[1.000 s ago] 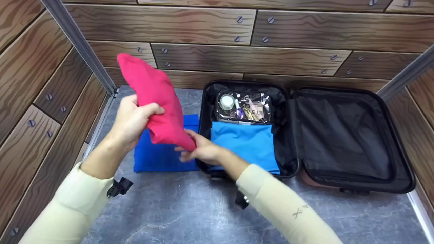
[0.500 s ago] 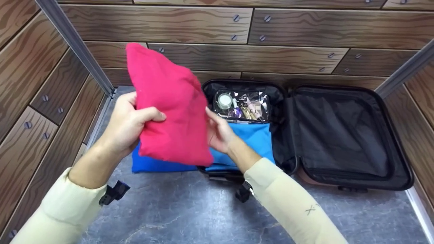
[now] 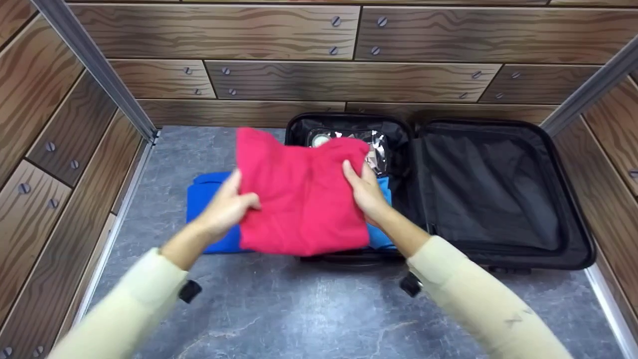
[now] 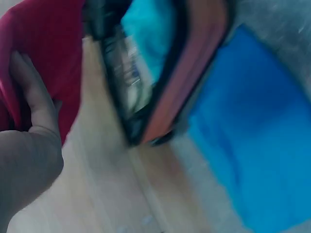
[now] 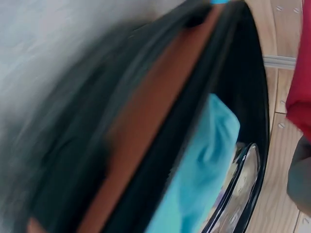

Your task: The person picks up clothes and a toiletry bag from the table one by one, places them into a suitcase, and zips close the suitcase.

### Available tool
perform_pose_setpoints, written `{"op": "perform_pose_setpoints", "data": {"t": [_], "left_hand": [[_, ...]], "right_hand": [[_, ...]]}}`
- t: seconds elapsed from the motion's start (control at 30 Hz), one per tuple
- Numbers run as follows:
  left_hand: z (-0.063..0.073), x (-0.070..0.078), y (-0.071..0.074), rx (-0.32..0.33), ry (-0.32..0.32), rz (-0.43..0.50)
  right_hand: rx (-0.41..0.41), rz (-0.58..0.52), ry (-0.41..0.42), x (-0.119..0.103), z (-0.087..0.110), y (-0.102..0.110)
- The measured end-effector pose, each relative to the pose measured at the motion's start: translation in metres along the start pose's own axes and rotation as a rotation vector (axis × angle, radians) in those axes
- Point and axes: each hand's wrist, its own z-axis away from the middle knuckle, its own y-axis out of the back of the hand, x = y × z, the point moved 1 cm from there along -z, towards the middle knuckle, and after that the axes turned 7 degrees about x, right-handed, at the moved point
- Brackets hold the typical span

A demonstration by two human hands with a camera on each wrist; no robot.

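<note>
A folded red cloth (image 3: 304, 199) is held up between both hands, over the left part of the open suitcase (image 3: 588, 249). My left hand (image 3: 222, 207) grips its left edge with the thumb on top; the left wrist view shows fingers (image 4: 36, 92) against the red fabric. The right edge is held by my right hand (image 3: 368, 194). Partly hidden behind the red cloth, a light blue folded cloth (image 3: 381, 237) and a clear pouch (image 3: 379, 149) of toiletries lie in the suitcase. In the right wrist view only a sliver of the hand and red cloth shows.
A dark blue folded cloth (image 3: 202, 199) lies on the grey marbled floor (image 3: 279, 309) left of the suitcase. The suitcase's opened lid half (image 3: 488, 194) lies to the right. Wood-patterned walls (image 3: 299, 80) stand behind and at both sides.
The red cloth has turned from a narrow, tilted bundle to lie broad and flatter, moving right and down over the suitcase. My right hand has shifted right with the cloth's right edge.
</note>
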Motion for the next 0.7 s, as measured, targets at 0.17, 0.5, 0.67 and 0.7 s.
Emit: {"op": "perform_pose_setpoints", "data": {"t": [0.17,0.5,0.67,0.7], "left_hand": [[-0.017,-0.03,-0.029,-0.099,-0.004,0.065],[-0.047,-0.055,-0.076,-0.095,-0.131,0.026],[-0.056,-0.066,-0.084,-0.016,-0.119,-0.171],[-0.056,-0.068,-0.085,0.012,-0.106,-0.233]], "right_hand": [[0.064,0.184,0.057,0.002,0.005,0.034],[0.135,0.343,0.022,0.007,-0.004,0.087],[0.125,0.344,-0.006,0.018,-0.013,0.096],[0.11,0.345,-0.03,0.022,-0.014,0.097]]}}
